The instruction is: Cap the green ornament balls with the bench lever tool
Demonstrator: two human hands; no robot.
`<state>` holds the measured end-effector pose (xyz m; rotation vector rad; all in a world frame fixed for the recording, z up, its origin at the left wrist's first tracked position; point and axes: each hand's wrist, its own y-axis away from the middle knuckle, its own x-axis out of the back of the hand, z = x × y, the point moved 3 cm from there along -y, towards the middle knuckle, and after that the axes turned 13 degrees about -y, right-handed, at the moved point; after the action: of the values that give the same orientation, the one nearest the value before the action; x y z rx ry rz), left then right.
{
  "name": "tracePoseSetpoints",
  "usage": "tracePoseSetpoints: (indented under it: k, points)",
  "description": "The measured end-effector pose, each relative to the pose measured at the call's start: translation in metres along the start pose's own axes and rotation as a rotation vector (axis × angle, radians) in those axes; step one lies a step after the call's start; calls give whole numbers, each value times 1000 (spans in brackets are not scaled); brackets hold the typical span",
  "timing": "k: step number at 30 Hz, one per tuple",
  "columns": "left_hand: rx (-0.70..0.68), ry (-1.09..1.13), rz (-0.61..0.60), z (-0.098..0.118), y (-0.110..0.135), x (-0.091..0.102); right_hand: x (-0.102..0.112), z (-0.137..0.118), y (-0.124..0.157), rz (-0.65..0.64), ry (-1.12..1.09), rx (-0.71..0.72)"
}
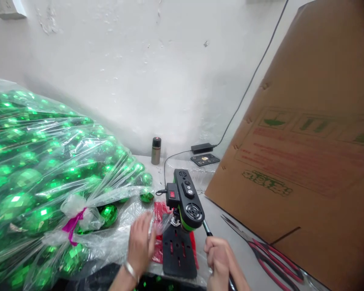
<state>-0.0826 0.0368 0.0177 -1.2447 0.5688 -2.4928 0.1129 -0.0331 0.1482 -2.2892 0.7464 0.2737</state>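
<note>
My right hand is wrapped round the black grip of a metal-shafted lever handle. The handle runs up to the right side of a small black and green bench machine, which has a red switch and stands over a slotted black base plate. My left hand, a bracelet on its wrist, is left of the plate, fingers stretched out and slightly blurred. Thin clear plastic lies around it; whether the fingers touch it I cannot tell. Red plastic shows beneath the base plate.
Bags of shiny green faceted balls fill the left, one tied with a purple strip. A large cardboard box leans at the right beside red-handled scissors. Behind stand a small bottle, power adapter and dark phone-like slab.
</note>
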Motion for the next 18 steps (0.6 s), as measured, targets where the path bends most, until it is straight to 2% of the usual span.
tracePoseSetpoints:
  k: [1,3,4,5,7,10,12,15,18]
  points:
    - [166,1,-45,-3,-37,1,1,1,0,-5,-3,-6]
    - [252,8,-67,-1,-100,1,4,4,-1,-16,-4,1]
    - [286,23,-88,0,-123,-2,6,6,-2,-30,-3,17]
    - [300,47,-107,2,-139,-6,8,8,-3,-61,-3,46]
    - [331,110,-148,3,-154,-14,11,10,-4,-151,-6,123]
    - [404,211,-195,2,-146,-16,14,12,-5,-183,13,145]
    - [475,280,-219,1,-129,-9,13,9,-8,-166,39,131]
    - [548,411,-253,5,-94,11,4,0,-15,-199,39,193]
    - [631,692,-216,16,-47,23,-2,-9,-24,-203,20,222]
